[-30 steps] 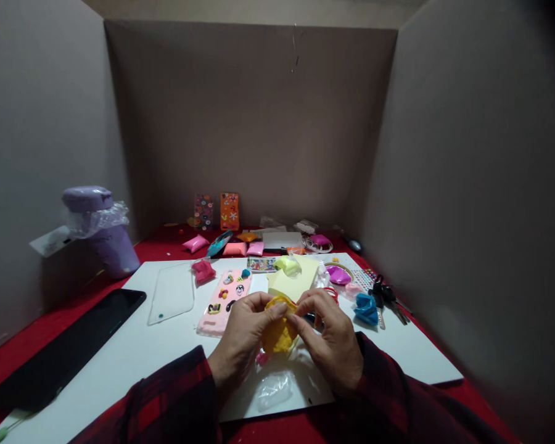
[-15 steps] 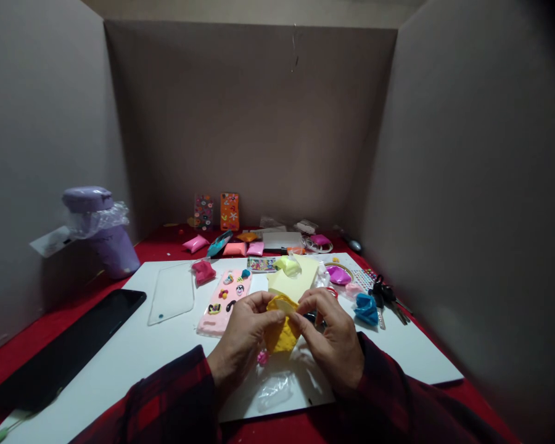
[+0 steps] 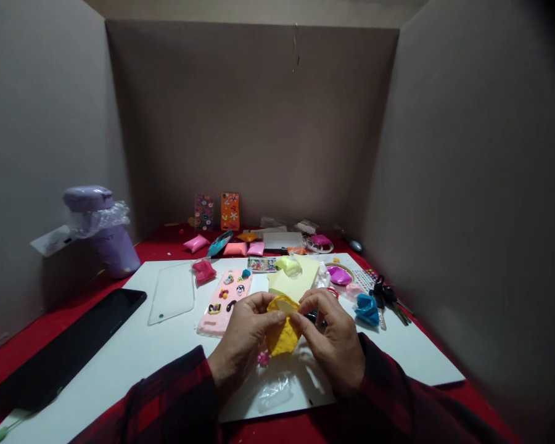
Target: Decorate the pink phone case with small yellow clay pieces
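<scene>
A yellow clay packet [image 3: 283, 333] is held upright between my two hands, above the front part of the white board. My left hand [image 3: 245, 330] pinches its upper left edge between thumb and fingers. At the upper right edge, my right hand [image 3: 330, 336] grips it with thumb and fingertips. The packet's top looks spread, with a paler patch inside the rim. Just left of it and below lies a small pink clay piece [image 3: 263, 357]. A crumpled clear wrapper [image 3: 276, 391] is on the board underneath. Behind my left hand lies a pink phone case [image 3: 219, 308] with small decorations.
On the white board [image 3: 124, 345] are a clear phone case [image 3: 172, 295], a red packet [image 3: 204, 271], pale yellow paper [image 3: 300, 277], a blue packet [image 3: 367, 309] and keys [image 3: 391, 302]. A black phone [image 3: 69, 351] and purple cup [image 3: 111, 240] stand left. Grey walls enclose the table.
Almost nothing differs. Both hands keep their pinch on the yellow clay packet, whose lower part has shifted very slightly to the right and down.
</scene>
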`<state>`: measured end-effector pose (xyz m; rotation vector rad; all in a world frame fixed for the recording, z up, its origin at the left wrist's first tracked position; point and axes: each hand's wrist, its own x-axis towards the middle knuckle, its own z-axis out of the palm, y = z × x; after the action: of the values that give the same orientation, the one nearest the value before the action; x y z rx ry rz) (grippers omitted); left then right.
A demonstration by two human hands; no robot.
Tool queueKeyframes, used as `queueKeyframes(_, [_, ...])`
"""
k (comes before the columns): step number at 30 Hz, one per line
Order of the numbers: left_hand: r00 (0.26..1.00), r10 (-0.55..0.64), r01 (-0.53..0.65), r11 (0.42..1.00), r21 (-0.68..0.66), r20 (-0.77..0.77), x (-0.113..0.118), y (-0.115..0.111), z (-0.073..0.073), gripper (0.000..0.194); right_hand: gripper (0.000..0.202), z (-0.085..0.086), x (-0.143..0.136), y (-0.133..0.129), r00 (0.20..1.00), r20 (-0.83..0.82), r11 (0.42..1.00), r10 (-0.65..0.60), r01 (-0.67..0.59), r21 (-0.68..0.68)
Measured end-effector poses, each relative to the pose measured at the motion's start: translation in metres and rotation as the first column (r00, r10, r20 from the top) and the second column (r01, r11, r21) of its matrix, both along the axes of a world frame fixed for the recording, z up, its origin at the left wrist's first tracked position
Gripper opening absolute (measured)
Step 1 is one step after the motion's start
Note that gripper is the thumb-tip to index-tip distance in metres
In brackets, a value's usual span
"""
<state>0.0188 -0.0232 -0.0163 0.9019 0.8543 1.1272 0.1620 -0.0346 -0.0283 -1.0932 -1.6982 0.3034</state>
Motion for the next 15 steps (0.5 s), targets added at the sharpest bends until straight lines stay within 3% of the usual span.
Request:
queueKeyframes(10, [1.000, -0.010, 0.010, 1.000, -0.007, -0.004, 0.0013, -0.0020, 0.0049, 0.015, 0.008, 0.0026, -0.0009, -0.0015, 1.000, 0.004, 0.998, 0.030, -0.030, 0.047])
queueKeyframes(15, [1.000, -0.024, 0.024, 1.000, -0.002, -0.007, 0.0013, -0.0007, 0.0026, 0.014, 0.007, 0.0032, -0.0015, -0.0022, 1.000, 0.009, 0.996, -0.019, 0.018, 0.090])
